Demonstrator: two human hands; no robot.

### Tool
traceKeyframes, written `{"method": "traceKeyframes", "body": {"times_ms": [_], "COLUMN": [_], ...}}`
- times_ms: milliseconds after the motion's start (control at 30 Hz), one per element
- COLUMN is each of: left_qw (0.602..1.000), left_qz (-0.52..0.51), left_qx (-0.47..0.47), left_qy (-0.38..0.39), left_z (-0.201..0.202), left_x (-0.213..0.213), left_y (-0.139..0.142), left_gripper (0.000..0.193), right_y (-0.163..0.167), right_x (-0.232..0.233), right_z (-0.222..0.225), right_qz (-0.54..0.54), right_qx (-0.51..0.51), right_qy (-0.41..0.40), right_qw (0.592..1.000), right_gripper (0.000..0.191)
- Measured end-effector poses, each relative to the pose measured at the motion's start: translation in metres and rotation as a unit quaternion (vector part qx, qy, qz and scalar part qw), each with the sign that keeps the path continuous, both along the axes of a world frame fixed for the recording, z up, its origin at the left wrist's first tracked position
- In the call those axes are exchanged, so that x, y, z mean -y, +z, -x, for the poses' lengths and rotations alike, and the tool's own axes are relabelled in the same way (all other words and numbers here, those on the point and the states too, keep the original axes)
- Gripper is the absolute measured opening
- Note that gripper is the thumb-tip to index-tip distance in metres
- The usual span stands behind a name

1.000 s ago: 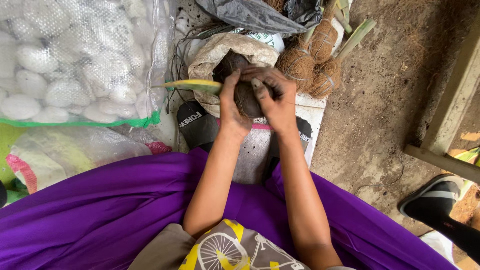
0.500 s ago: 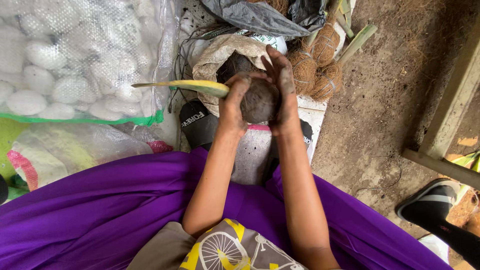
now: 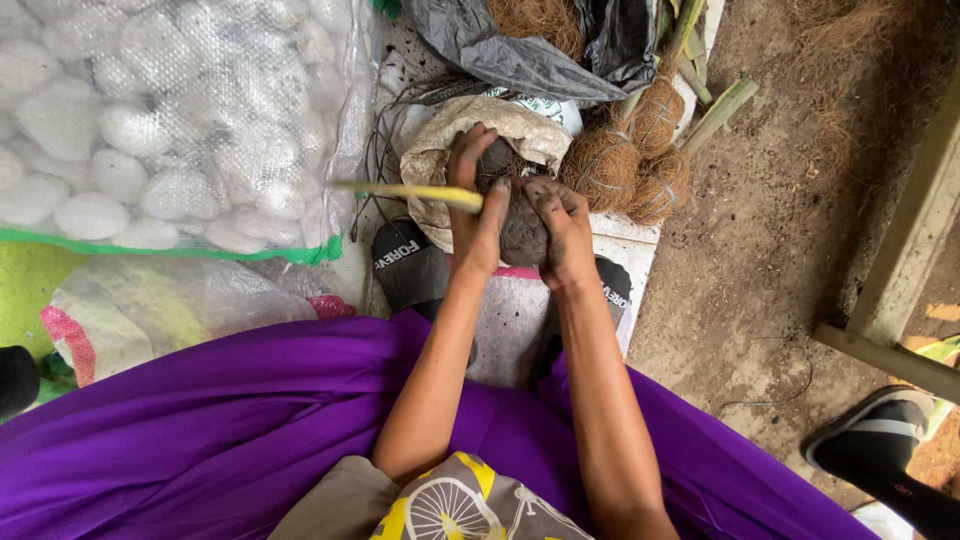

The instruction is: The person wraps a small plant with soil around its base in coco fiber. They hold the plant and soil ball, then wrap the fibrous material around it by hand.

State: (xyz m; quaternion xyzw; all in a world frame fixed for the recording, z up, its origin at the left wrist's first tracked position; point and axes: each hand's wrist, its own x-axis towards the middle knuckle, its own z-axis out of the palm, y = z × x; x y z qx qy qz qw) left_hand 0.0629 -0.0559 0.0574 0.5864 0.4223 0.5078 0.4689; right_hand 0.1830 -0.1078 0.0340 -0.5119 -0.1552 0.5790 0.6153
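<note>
A dark brown ball of soil [image 3: 522, 232] sits between both my hands, above an open beige sack [image 3: 440, 150] of dark soil. My left hand [image 3: 474, 205] cups the ball's left side and also pinches a thin yellow-green plant stem [image 3: 410, 190] that sticks out to the left. My right hand [image 3: 563, 228] presses on the ball's right side, fingers curled over its top. Both hands are smeared with soil.
Several wire-wrapped coconut-fibre balls [image 3: 625, 155] lie right of the sack. A clear bag of white lumps [image 3: 160, 120] fills the upper left. A grey plastic bag with brown fibre [image 3: 520, 45] lies behind. Black sandals [image 3: 410, 270] flank my purple skirt [image 3: 200, 420]. Someone's shoe [image 3: 880, 450] stands lower right.
My hands have turned around the ball: the right hand went from cupping its side with fingers raised to pressing over its top, and the left hand's fingers now reach up over the sack.
</note>
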Motion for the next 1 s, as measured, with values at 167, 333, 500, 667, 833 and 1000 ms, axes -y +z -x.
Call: {"method": "traceKeyframes", "body": {"times_ms": [167, 333, 500, 667, 833, 1000], "left_qw": [0.891, 0.855, 0.886, 0.979, 0.998, 0.994], "left_qz": [0.344, 0.353, 0.255, 0.084, -0.006, -0.075], "left_qx": [0.295, 0.375, 0.377, 0.153, 0.010, -0.080], "left_qy": [-0.031, -0.053, -0.089, -0.102, -0.065, -0.001], "left_z": [-0.011, -0.016, -0.008, -0.003, -0.006, -0.006], "left_x": [0.011, 0.018, 0.013, 0.015, 0.011, 0.009], "left_y": [-0.015, -0.015, -0.012, 0.005, 0.028, 0.029], "left_gripper": [0.046, 0.041, 0.032, 0.022, 0.034, 0.050], "right_y": [0.035, 0.054, 0.053, 0.044, 0.032, 0.020], "right_x": [-0.004, -0.005, -0.009, -0.010, 0.000, 0.002], "right_z": [0.008, 0.021, 0.015, 0.009, -0.002, 0.003], "right_qz": [-0.172, -0.136, -0.126, -0.123, -0.104, -0.033], "right_qx": [0.365, 0.492, 0.224, 0.168, -0.069, -0.023], "right_qy": [-0.034, -0.075, -0.042, -0.046, 0.006, -0.022], "right_qw": [0.914, 0.857, 0.966, 0.977, 0.992, 0.999], "right_gripper": [0.038, 0.046, 0.071, 0.083, 0.070, 0.027]}}
